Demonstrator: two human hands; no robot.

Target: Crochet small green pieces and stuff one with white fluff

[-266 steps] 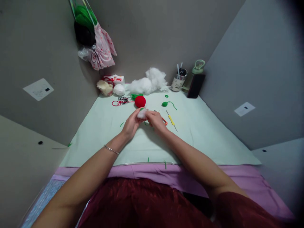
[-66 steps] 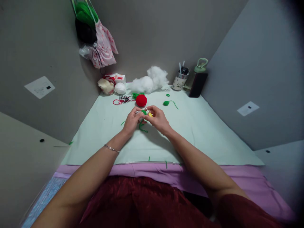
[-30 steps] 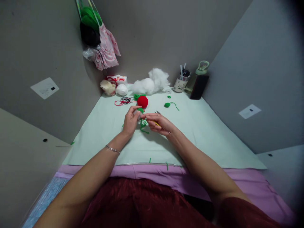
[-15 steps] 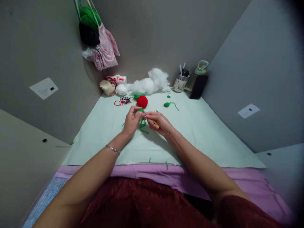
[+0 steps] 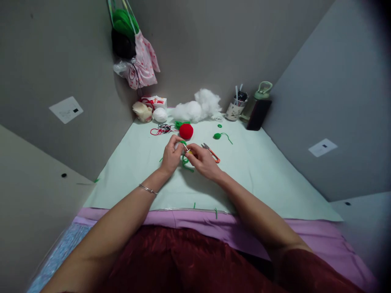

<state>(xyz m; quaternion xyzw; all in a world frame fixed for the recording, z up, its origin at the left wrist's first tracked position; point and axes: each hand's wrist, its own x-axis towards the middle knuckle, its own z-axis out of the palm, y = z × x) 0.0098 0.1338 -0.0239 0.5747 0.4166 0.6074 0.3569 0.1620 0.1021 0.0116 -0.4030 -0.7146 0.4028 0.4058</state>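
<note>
My left hand [image 5: 171, 154] is closed round a small green crocheted piece [image 5: 183, 143] at the middle of the pale green mat [image 5: 250, 171]. A green yarn tail [image 5: 186, 163] hangs from it onto the mat. My right hand [image 5: 204, 161] pinches a yellow-handled crochet hook [image 5: 187, 149], its metal tip against the green piece. The two hands touch over the work. A red crocheted ball [image 5: 186, 131] lies just beyond them.
Orange-handled snips [image 5: 211, 151] lie right of my right hand. A small green ball with a tail [image 5: 217, 136], tangled red and black yarn [image 5: 159, 130], white stuffing [image 5: 195, 108], a cup of tools [image 5: 235, 109] and a bottle [image 5: 259, 99] sit farther back. A bag [image 5: 134, 61] hangs on the wall.
The white stuffing held earlier is gone from my hands; the right hand has taken up the yellow hook. In the last second the hook's tip has gone to the green piece.
</note>
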